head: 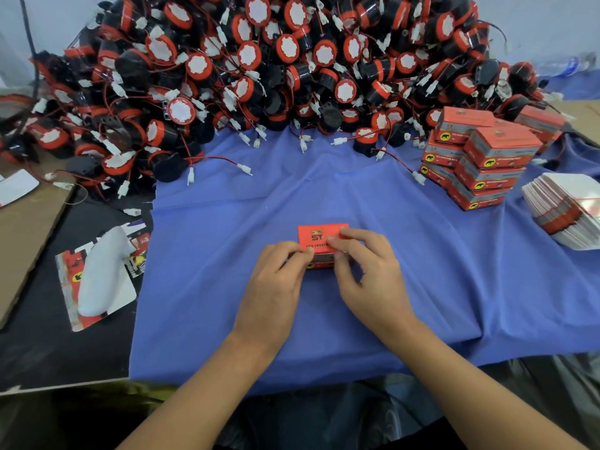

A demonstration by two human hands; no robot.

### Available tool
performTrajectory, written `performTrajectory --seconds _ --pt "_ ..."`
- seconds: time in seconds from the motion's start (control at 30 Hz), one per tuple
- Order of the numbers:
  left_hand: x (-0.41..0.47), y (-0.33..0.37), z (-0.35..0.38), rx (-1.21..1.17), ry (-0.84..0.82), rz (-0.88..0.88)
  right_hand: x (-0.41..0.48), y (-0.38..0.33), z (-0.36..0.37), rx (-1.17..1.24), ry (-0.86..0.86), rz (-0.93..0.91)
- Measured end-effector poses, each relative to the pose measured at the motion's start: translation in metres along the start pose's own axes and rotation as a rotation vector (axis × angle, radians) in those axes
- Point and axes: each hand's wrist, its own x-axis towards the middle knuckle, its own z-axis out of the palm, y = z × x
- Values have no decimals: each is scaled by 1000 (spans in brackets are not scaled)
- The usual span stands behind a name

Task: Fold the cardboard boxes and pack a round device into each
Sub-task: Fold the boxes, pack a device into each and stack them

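Both forearms reach in from the near edge. The left hand pinches the box at its near left corner. The right hand has fingers on the lid and thumb at the front face, gripping the box. The lid reads "ST" under a gold emblem; the smaller print is illegible. The box sits mid-cloth with bare blue all round it. The devices heap behind, with packed boxes and flat blanks to the right.
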Motion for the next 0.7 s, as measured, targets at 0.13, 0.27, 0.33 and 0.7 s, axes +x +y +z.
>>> performTrajectory --seconds 0.13,0.27,0.33,0.7 --pt "-3 -4 1 47 -25 19 -1 -1 1 -55 -14 -37" --pt "-1 -4 3 87 -43 24 -1 -1 3 -101 29 -69" --pt "0 -2 2 95 -88 48 -2 -2 4 -157 53 -111" --pt "11 5 -2 -181 -91 -129 -1 -6 2 -20 27 44"
